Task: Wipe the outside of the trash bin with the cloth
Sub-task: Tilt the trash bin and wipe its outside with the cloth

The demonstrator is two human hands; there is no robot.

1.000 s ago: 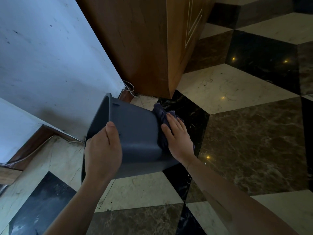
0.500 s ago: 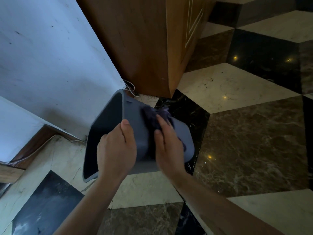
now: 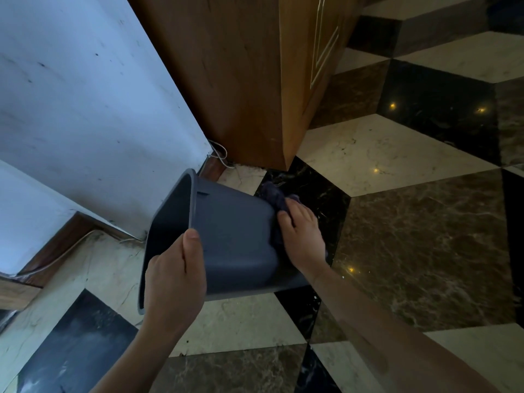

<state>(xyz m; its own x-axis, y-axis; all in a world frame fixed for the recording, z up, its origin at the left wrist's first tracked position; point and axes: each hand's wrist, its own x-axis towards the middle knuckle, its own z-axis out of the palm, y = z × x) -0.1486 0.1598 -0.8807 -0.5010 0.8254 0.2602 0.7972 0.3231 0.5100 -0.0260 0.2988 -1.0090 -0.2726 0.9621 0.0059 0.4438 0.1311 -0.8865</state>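
tilting the trash bin (image 3: 238,236) on its side above the tiled floor (image 3: 425,236), the left hand (image 3: 174,276) clamps its rim steady while right hand (image 3: 302,236) fingers press the cloth (image 3: 273,195) flat against its base end.

At my twelve o'clock stands a tall brown wooden cabinet (image 3: 232,80), its panelled door face turned toward two o'clock. A scuffed white painted wall (image 3: 85,109) fills my ten o'clock, edged with a dark wooden skirting board (image 3: 54,251). Thin pale cables (image 3: 219,154) loop at the cabinet's foot. Beneath me spreads a polished marble floor of cream, brown and black tiles (image 3: 425,236).
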